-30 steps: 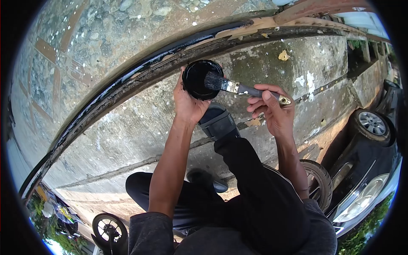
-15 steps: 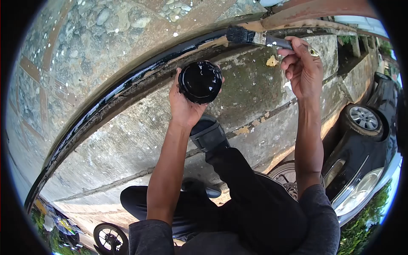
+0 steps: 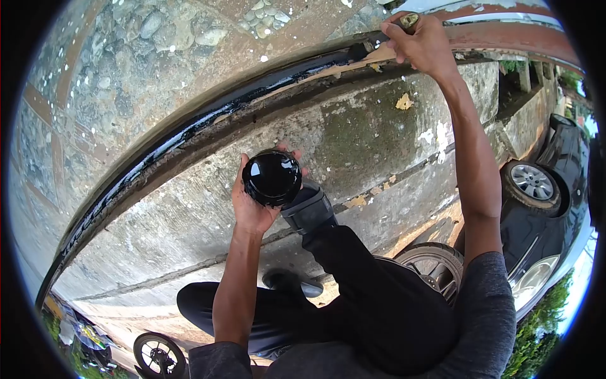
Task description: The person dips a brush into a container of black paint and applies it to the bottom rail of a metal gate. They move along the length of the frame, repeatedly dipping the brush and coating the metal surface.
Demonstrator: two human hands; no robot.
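Observation:
In my left hand (image 3: 254, 215) rests a round container of glossy black paint (image 3: 273, 177), its fingers wrapped around the side. My right hand (image 3: 424, 47) is closed on a paintbrush (image 3: 409, 21); the butt of its handle points up towards me. The hand hides most of the brush, and its dark bristles seem to be at the long rail (image 3: 243, 95). Wet black paint coats the rail from the left up to near the brush. Beyond the hand, the rail is reddish brown.
Pebbled paving (image 3: 151, 57) lies beyond the rail, a rough concrete ledge (image 3: 170, 227) on my side. My shoe (image 3: 309, 211) stands on concrete below the paint. Motorcycle wheels (image 3: 159, 355) show at the bottom left and behind my leg; a black car (image 3: 536, 234) is parked at right.
My right hand has moved up and left to the rail, turning the brush handle upwards. My left hand has lowered the paint container slightly, down and to the left.

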